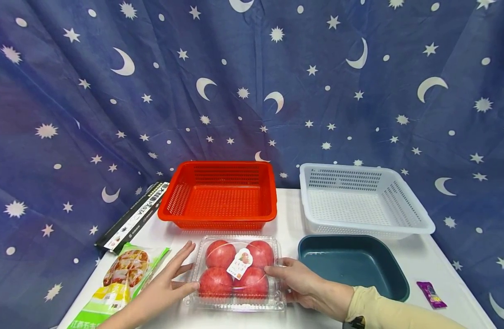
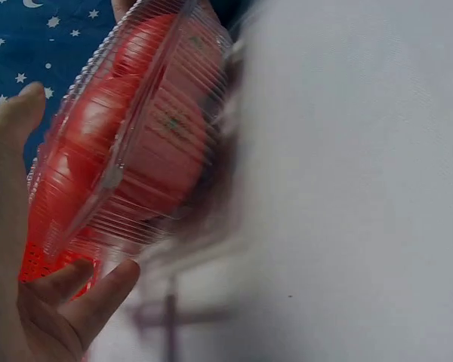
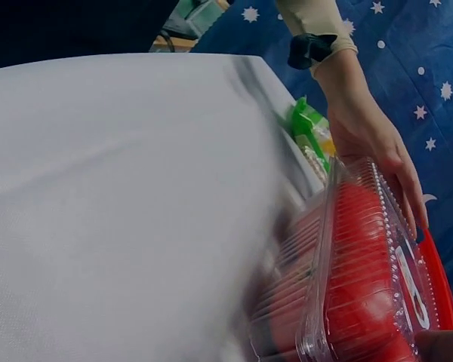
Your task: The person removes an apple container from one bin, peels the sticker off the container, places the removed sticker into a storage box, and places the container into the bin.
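Nearest, a clear clamshell box (image 1: 237, 273) of four red tomatoes sits on the white tabletop (image 1: 285, 214). The left hand (image 1: 169, 281) rests straight fingers against its left wall; the right hand (image 1: 303, 283) curls around the right wall (its fingertips hidden behind the plastic). Both wrist views are badly blurred. A green snack bag (image 1: 116, 285) is cut off at the bottom left. Beyond: a teal tray (image 1: 396, 278), then a red basket (image 1: 221, 194) and white basket (image 1: 363, 198), all holding nothing.
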